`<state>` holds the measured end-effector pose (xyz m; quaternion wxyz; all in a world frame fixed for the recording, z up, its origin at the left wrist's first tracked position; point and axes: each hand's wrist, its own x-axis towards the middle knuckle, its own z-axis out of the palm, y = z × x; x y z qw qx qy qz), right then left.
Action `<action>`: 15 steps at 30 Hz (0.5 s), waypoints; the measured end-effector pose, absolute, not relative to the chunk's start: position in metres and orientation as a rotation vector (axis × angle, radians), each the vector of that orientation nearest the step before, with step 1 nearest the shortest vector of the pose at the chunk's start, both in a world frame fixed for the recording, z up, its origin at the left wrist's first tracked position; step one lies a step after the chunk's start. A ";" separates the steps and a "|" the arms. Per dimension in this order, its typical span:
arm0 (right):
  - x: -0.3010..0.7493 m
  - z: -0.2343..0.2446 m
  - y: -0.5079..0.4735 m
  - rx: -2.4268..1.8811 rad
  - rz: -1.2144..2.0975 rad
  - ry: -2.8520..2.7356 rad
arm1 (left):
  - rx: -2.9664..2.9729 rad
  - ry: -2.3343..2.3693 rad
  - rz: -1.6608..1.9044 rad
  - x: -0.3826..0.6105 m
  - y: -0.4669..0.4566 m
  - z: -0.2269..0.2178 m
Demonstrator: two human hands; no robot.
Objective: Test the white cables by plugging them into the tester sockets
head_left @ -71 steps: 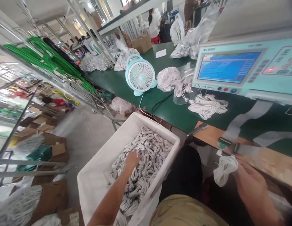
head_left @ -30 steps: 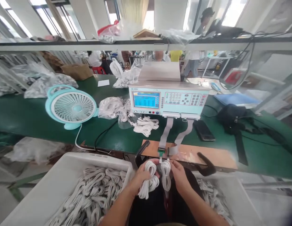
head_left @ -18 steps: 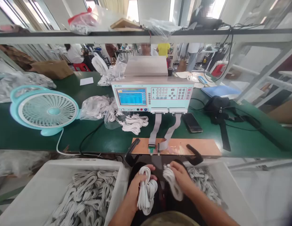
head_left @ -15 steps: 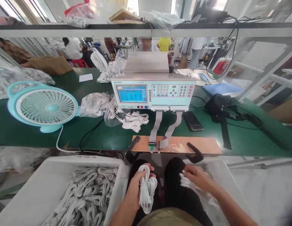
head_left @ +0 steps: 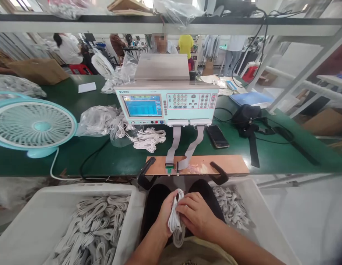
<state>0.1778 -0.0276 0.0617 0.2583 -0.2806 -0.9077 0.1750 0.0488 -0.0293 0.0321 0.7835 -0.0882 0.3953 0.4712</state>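
Coiled white cables (head_left: 175, 217) lie in my left hand (head_left: 164, 217), which is wrapped round them above my lap. My right hand (head_left: 197, 215) comes in from the right with its fingers bent against the same cables; their tips are partly hidden. On the left stands a white bin (head_left: 30, 217) heaped with bundled white cables (head_left: 93, 228). A second white bin (head_left: 270, 224) at the right also contains cable bundles (head_left: 233, 206).
A tester with a screen (head_left: 143, 106) stands on the green table (head_left: 187, 145); ribbon cables run to a clamped wooden board (head_left: 209, 164). A blue fan (head_left: 35, 125), cable bundles (head_left: 148, 140), a phone (head_left: 217, 136) and a black bag (head_left: 246, 119) lie around it. People sit and stand beyond.
My right hand has moved left from the right bin to the cables in my left hand. The view has shifted, so the table things appear further left.
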 end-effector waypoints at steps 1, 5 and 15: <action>0.178 0.059 -0.026 -0.719 0.474 -2.482 | -0.218 0.818 1.001 0.049 -0.030 0.032; 0.176 0.055 -0.022 -0.556 0.426 -2.454 | -0.229 0.729 0.890 0.054 -0.035 0.035; 0.172 0.055 -0.002 -1.074 1.037 -1.913 | 0.943 1.488 1.222 0.012 -0.050 0.044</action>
